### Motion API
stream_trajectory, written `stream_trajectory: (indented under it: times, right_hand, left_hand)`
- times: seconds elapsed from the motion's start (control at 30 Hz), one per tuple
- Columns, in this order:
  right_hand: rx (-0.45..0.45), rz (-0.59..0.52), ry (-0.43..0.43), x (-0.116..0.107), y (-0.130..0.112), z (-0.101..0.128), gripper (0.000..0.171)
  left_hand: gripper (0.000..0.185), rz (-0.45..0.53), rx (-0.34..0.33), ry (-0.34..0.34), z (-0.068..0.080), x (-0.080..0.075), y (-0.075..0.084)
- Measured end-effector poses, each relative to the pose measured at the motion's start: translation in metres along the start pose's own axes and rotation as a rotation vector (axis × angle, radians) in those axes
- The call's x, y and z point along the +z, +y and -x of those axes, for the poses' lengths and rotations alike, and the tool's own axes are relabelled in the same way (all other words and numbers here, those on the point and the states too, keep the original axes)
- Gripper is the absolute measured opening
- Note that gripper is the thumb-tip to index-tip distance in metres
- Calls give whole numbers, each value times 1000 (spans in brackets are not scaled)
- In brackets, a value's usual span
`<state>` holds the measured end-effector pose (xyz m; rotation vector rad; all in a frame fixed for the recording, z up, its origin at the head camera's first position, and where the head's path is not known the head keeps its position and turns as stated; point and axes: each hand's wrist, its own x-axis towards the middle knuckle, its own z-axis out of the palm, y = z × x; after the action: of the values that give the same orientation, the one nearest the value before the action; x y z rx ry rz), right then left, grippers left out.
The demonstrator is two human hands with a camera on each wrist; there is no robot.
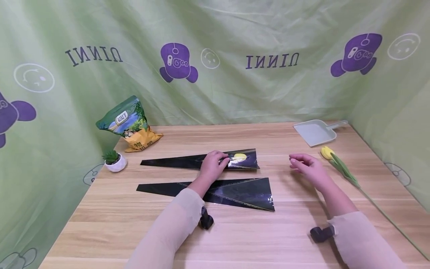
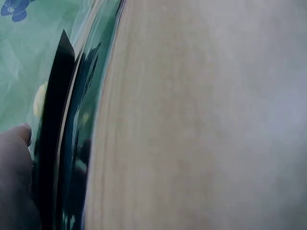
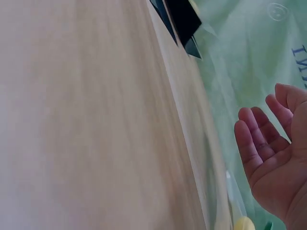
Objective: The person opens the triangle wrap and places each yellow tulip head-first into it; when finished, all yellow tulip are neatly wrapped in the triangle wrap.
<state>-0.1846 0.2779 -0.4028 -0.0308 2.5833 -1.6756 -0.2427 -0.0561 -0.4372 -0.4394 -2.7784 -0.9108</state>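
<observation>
Left hand (image 1: 213, 164) pinches the glossy black cone-shaped flower sleeve (image 1: 201, 161) with a yellow tulip head inside, lying on the wood-grain table (image 1: 235, 231) just behind a second, empty black sleeve (image 1: 235, 191). Right hand (image 1: 307, 167) hovers relaxed, holding nothing, between that sleeve and the loose yellow tulip (image 1: 339, 166). Green backdrop (image 1: 235, 93) print reads mirrored "UNINI"; soil bag (image 1: 129, 125) label unreadable.

We face a light wooden tabletop (image 1: 235, 231) with a visible plank grain, evenly lit. Green fabric sheeting (image 1: 235, 93) hangs along its far edge and both side edges, printed with purple cartoon figures (image 1: 177, 62), pale smiley faces (image 1: 34, 77) and dark mirrored lettering (image 1: 272, 61).
</observation>
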Motion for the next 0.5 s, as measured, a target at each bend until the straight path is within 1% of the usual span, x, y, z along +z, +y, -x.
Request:
stream_trajectory:
  times: [0.1,0.2,0.3,0.4,0.5]
  right_hand:
    - [-39,-46,25,-9,4,11,52]
    - [-72,-73,69,-17,8,20,45]
    - [-86,-94,115,-24,12,30,33]
    - [-83,-130,132,-30,16,38,17]
    - [-80,-154,135,-34,19,44,18]
  left_hand:
    - [31,0,12,-23,2,-2,1]
    - [34,4,54,-25,6,-6,4]
    - [34,31,119,-12,14,-12,8]
    - [32,70,187,-8,24,-16,12]
    - [30,102,241,-12,35,-18,15]
